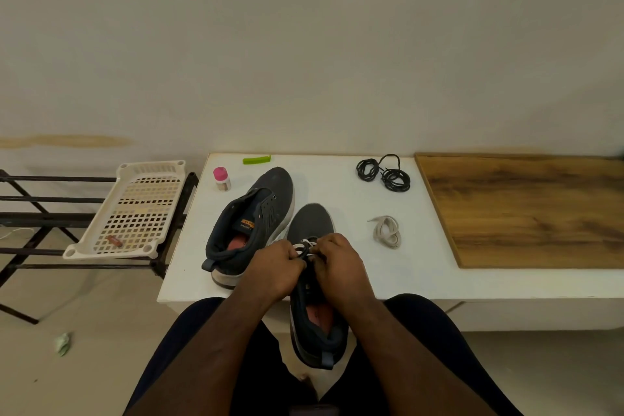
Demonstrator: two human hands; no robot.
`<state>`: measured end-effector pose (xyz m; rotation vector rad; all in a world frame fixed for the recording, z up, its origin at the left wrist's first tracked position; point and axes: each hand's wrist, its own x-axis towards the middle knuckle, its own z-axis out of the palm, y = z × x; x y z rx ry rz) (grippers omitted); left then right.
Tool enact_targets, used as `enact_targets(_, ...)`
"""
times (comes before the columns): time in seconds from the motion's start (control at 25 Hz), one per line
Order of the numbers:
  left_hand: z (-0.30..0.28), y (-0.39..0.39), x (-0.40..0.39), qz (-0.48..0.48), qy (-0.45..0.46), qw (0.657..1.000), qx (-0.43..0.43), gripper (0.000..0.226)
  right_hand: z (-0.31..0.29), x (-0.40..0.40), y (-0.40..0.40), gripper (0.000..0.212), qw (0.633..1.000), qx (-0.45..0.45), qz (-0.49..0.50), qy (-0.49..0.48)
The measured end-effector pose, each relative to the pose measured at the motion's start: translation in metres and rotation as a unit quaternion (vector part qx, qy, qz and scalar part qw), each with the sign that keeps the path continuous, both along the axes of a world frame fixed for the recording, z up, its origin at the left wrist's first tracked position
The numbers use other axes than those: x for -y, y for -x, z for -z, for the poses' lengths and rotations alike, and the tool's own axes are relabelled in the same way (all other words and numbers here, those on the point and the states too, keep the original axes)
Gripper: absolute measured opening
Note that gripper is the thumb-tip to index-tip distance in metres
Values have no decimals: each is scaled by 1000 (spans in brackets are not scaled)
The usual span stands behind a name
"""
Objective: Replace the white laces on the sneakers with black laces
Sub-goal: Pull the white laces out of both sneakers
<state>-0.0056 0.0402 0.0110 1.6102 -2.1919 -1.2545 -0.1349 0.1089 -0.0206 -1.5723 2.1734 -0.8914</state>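
White lace [305, 244] on the near sneaker [312, 280] is pinched by both hands, left hand [275, 272] and right hand [339, 263]. Its heel overhangs the bench [388, 273] edge, so a hard tug could tip it off. Free room lies right, between the removed lace [387, 232] and far black laces [383, 173].

Bare forearms, no sleeves; dark shorts [189, 341] on both thighs

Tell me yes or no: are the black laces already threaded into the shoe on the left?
No. The black laces lie coiled on the white table, apart from the lace-less left shoe.
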Motion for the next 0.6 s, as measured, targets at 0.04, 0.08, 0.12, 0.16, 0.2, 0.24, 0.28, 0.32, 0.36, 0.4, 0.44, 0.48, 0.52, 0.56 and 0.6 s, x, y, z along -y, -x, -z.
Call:
enact_targets(0.04,0,0,0,-5,-6,1000,-1,10,3,0,2,10,1000,11,19,9)
enact_targets(0.08,-1,0,0,-9,-8,1000,0,10,5,1,4,7,998,35,56,19)
enact_targets(0.12,-1,0,1,-11,-9,1000,1,10,6,1,6,7,991,75,104,30)
enact_targets(0.16,-1,-1,1,-12,-9,1000,3,10,5,0,8,8,984,111,138,38)
enact_targets(0.2,-2,-1,0,-13,-9,1000,3,10,4,-1,9,10,981,129,139,46)
enact_targets(0.24,-2,-1,0,-13,-7,1000,2,9,2,-2,8,19,986,122,106,44)
enact_targets(0.28,-3,-1,-1,-12,-3,1000,-1,9,3,-3,8,29,992,109,61,37)
enact_targets(0.32,-3,-1,-2,-11,-1,1000,-3,9,2,-4,5,35,996,87,23,24)
enact_targets(0.36,-4,-1,-2,-8,2,1000,-1,9,2,-4,3,33,998,65,2,15)
enact_targets(0.4,-4,-1,-3,-5,5,1000,5,9,1,-4,1,26,999,47,2,13)
enact_targets(0.44,-4,-1,-3,-2,8,1000,10,9,3,-3,0,19,998,47,19,24)
enact_targets(0.48,-5,-1,-2,-2,8,1000,12,9,3,-2,1,13,996,58,55,38)
enact_targets(0.52,-5,0,-2,-4,5,1000,10,9,1,-3,2,13,990,78,101,54)
enact_targets(0.56,-5,0,-2,-6,2,1000,8,9,0,-3,3,16,983,100,136,65)
enact_targets(0.6,-6,0,-2,-4,1,1000,7,10,-1,-4,5,16,980,117,143,76)
